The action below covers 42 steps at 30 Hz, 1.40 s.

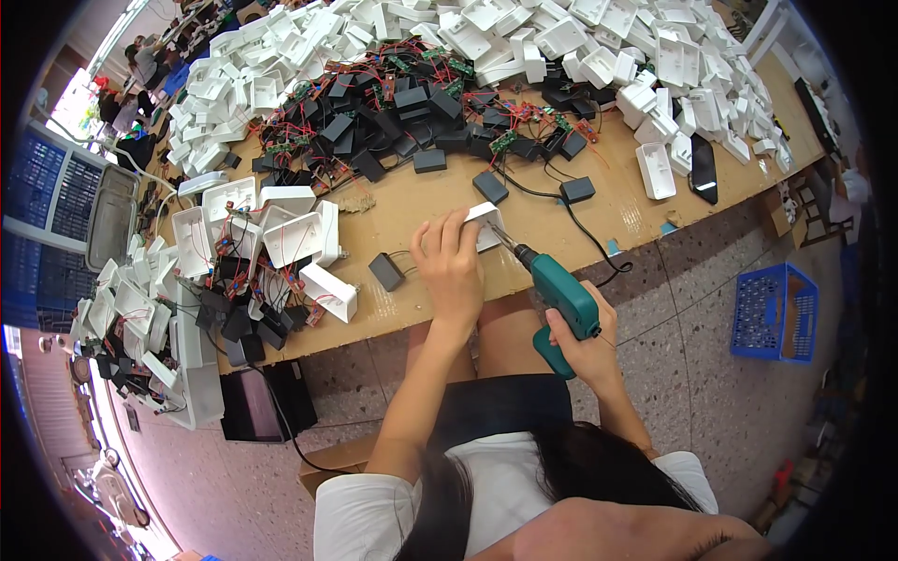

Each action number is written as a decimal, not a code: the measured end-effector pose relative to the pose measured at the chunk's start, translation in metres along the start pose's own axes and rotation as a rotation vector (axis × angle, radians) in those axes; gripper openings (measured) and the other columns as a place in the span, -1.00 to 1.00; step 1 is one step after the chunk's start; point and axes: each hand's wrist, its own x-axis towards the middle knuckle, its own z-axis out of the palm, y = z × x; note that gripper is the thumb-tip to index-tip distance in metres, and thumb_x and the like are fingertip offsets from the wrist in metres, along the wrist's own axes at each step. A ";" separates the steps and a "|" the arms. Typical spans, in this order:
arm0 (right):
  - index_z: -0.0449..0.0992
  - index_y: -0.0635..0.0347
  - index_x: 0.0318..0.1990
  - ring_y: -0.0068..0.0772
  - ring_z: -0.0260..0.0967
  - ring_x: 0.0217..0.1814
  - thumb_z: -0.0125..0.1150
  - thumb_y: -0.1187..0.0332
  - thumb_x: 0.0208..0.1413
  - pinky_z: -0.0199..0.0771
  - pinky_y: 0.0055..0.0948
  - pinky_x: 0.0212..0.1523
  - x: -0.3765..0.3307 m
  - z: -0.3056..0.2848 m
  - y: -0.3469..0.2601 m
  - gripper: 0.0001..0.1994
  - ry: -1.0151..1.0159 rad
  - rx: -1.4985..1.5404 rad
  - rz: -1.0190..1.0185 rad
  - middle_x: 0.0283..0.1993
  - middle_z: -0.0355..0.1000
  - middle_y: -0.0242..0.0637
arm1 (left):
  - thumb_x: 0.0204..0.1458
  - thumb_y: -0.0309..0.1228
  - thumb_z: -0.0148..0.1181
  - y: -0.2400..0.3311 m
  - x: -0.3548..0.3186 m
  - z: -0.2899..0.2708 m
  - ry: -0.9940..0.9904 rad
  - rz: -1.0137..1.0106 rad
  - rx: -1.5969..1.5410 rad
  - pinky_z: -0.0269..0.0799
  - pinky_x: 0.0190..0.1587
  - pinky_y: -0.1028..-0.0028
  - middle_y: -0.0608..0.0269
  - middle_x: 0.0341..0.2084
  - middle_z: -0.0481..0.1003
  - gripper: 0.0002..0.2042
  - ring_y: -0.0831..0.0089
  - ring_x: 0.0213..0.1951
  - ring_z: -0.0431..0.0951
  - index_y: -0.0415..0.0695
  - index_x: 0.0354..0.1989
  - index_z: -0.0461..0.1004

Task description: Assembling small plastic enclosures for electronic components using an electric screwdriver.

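My right hand (589, 341) is wrapped round the handle of a green electric screwdriver (566, 297). Its bit reaches up and left to a white plastic casing (486, 224) at the table's front edge. My left hand (451, 266) grips that casing from the left, its fingers bent over the side; part of the casing is hidden behind them. Just left of this hand lies a black box-shaped part (385, 271) with thin wires. Two more black boxes, one a black block (489, 186) and one a black block (577, 190), lie beyond the casing.
White casings (599, 37) heap across the table's back. Before them lies a pile of black boxes, red wires and green boards (393, 112). Opened casings (299, 238) with wires crowd the left. A black cable (580, 224) crosses the right front; a phone (703, 170) lies nearby. A blue basket (774, 313) stands on the floor.
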 end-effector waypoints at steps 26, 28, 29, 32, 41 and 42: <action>0.55 0.50 -0.09 -0.52 0.46 -0.49 0.21 0.50 0.33 0.49 -0.47 -0.41 -0.029 -0.026 -0.004 -0.83 0.048 0.306 0.207 -0.46 0.51 -0.26 | 0.06 -0.56 0.34 0.016 -0.005 -0.004 0.008 0.012 0.005 0.28 0.30 0.15 0.25 -0.02 0.58 -0.88 0.22 0.09 0.54 -0.19 -0.22 0.63; 0.55 0.50 -0.10 -0.53 0.46 -0.49 0.22 0.50 0.33 0.49 -0.47 -0.41 -0.029 -0.026 -0.005 -0.83 0.045 0.298 0.209 -0.47 0.51 -0.26 | 0.07 -0.56 0.34 0.015 -0.005 -0.005 0.006 0.014 0.005 0.28 0.30 0.15 0.25 -0.02 0.58 -0.89 0.22 0.09 0.54 -0.18 -0.22 0.63; 0.53 0.44 -0.11 -0.58 0.46 -0.48 0.27 0.52 0.29 0.48 -0.51 -0.43 -0.029 -0.026 -0.004 -0.87 0.038 0.310 0.219 -0.40 0.48 -0.31 | 0.07 -0.56 0.34 0.015 -0.005 -0.005 0.006 0.015 0.004 0.28 0.30 0.15 0.25 -0.02 0.58 -0.89 0.22 0.09 0.54 -0.18 -0.22 0.63; 0.51 0.38 -0.13 -0.62 0.46 -0.48 0.33 0.55 0.24 0.46 -0.55 -0.46 -0.029 -0.025 -0.007 -0.87 0.030 0.315 0.238 -0.32 0.43 -0.35 | 0.08 -0.55 0.34 0.015 -0.006 -0.006 0.013 0.015 0.000 0.27 0.30 0.15 0.25 -0.02 0.58 -0.89 0.22 0.09 0.54 -0.18 -0.21 0.63; 0.53 0.39 -0.16 -0.61 0.45 -0.51 0.35 0.54 0.21 0.43 -0.53 -0.47 -0.022 -0.017 -0.004 -0.87 0.030 0.168 0.144 -0.35 0.45 -0.33 | 0.08 -0.56 0.33 0.018 -0.007 -0.011 0.013 0.015 0.004 0.27 0.31 0.15 0.26 -0.01 0.58 -0.88 0.23 0.09 0.54 -0.18 -0.20 0.64; 0.52 0.40 -0.13 -0.62 0.45 -0.51 0.32 0.55 0.24 0.45 -0.54 -0.47 -0.020 -0.016 -0.002 -0.87 0.015 0.110 0.079 -0.39 0.47 -0.34 | 0.08 -0.56 0.34 0.018 -0.006 -0.010 0.013 0.015 0.009 0.27 0.31 0.15 0.26 -0.01 0.58 -0.88 0.23 0.09 0.54 -0.18 -0.20 0.64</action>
